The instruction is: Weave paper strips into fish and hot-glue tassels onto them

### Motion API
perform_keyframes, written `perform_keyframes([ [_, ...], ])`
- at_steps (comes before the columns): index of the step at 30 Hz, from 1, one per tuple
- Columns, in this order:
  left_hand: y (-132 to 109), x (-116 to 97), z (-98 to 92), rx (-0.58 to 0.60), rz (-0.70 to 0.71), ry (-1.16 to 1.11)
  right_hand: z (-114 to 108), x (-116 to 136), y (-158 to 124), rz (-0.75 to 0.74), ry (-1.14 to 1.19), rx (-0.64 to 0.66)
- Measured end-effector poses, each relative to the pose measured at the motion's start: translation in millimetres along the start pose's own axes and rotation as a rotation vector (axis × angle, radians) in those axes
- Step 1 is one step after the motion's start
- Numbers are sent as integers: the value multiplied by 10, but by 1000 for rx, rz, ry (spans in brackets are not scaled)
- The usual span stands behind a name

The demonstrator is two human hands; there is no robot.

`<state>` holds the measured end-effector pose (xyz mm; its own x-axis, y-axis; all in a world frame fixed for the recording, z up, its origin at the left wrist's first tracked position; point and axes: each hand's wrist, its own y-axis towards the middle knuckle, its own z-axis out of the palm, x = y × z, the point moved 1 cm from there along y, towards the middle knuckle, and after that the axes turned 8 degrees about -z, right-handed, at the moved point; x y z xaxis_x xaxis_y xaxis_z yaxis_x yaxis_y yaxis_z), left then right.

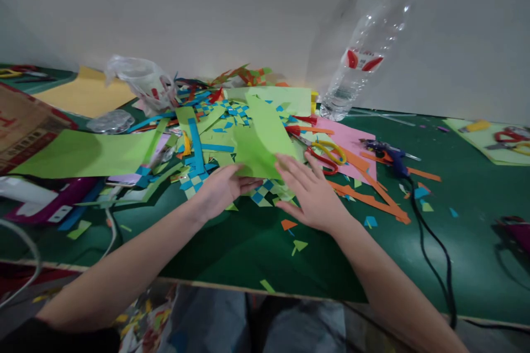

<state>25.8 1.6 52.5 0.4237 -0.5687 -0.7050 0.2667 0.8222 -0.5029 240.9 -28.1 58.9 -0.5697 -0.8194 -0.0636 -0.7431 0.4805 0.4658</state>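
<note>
In the head view, a folded sheet of light green paper (255, 146) stands partly raised over the pile of scraps. My left hand (221, 190) pinches its near left edge, thumb above and fingers below. With fingers stretched out, my right hand (310, 190) lies against the sheet's right edge. Blue-and-green woven paper strips (260, 194) show under the sheet, between the hands. Just beyond my right fingers lie scissors (327, 151) with red and yellow handles, on pink paper (356, 143).
A clear plastic bottle (364, 49) leans at the wall. To the right, a glue gun (393, 157) trails a black cable (447, 265). Orange strips (372, 198) lie near it. On the left are a cardboard box (28, 127), a bagged cup (143, 83) and a purple-and-white tool (62, 204).
</note>
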Motion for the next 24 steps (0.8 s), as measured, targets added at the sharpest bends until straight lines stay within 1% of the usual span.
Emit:
perform_keyframes([
  [2, -7, 20, 14, 16, -15, -16, 26, 68, 20, -63, 9, 62],
  [4, -4, 43, 27, 50, -38, -23, 45, 106, 27, -92, 26, 100],
  [9, 18, 101, 31, 176, -87, -12, 59, 122, 18, -101, 60, 123],
  [11, 7, 110, 29, 198, -91, 10, 50, 124, 15, -103, 67, 118],
  [13, -20, 107, 33, 182, -92, 46, 38, 132, 14, -112, 73, 108],
  [15, -46, 102, 38, 141, -86, 77, 27, 140, 16, -124, 83, 94],
  [18, -44, 111, 25, 26, -60, 99, 30, 145, 17, -136, 121, 74],
  [20, -10, 131, -2, -42, -23, 112, 38, 135, 14, -136, 153, 39],
  [21, 12, 142, -19, -55, -1, 120, 38, 126, 10, -128, 165, -2],
  [22, 33, 154, -37, -49, 23, 130, 35, 113, 5, -107, 172, -56],
  [24, 66, 174, -78, -5, 58, 166, 14, 78, -9, -26, 158, -205],
])
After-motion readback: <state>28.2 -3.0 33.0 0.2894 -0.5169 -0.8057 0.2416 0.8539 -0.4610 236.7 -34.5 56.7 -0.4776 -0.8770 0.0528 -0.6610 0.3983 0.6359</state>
